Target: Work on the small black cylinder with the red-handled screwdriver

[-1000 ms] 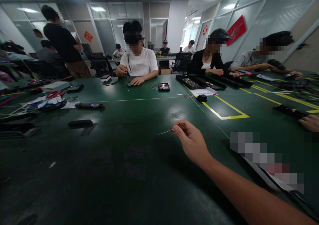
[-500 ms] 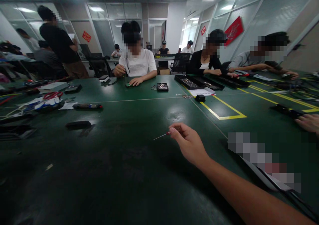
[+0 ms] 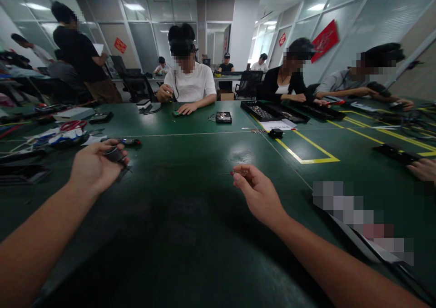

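The right hand (image 3: 260, 194) pinched a small screwdriver (image 3: 235, 173) by its red collar, fingers closed round the handle, thin shaft pointing left, just above the green table (image 3: 190, 217). Over on the other side, the left hand (image 3: 93, 165) had its fingers curled and clamped on a dark flat part (image 3: 117, 156), low over the table, right beside a red-tipped pen (image 3: 127, 141) that lay a little farther out. The two hands were well apart, bare mat between them. To the person's right a long dark tray (image 3: 374, 249) ran along the edge, partly blurred. Across the table a person in a white shirt (image 3: 191, 86) worked at a small green board (image 3: 176, 113), and a black module (image 3: 224, 117) sat near them. A yellow taped box (image 3: 311, 156) marked the mat farther right. A judgement on doing it well: the part wanted a firm grip with its face turned up toward the tip, and the driver wanted a light pinch, kept square to whatever it met, so the fine tip would not skate off.
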Demonstrator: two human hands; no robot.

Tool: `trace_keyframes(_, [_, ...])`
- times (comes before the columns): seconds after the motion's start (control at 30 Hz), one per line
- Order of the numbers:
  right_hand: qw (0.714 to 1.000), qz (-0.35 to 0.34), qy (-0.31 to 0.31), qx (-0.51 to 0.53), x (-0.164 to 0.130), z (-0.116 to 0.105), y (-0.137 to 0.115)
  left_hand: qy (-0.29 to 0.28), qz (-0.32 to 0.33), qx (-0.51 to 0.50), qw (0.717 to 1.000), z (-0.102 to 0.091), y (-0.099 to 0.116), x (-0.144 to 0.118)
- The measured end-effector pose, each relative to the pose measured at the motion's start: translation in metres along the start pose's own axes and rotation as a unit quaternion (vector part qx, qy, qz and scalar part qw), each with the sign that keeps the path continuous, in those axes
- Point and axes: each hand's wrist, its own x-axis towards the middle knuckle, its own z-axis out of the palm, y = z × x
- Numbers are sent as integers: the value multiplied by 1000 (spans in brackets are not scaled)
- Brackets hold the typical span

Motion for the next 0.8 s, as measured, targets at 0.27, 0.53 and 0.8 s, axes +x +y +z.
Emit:
trace_keyframes(0.27, [999,-13,32,-17,1,-6,-8,-179,-85,-86,976,89,-46,-66])
trace_keyframes(0.53, [999,-13,41,-17,0,-4,-9,-348,-62,-36,935,114,-112,-94])
trace_keyframes(0.8, [998,-31,60,20,-2,-5,-13,-358,-51,16,932,100,-116,-86])
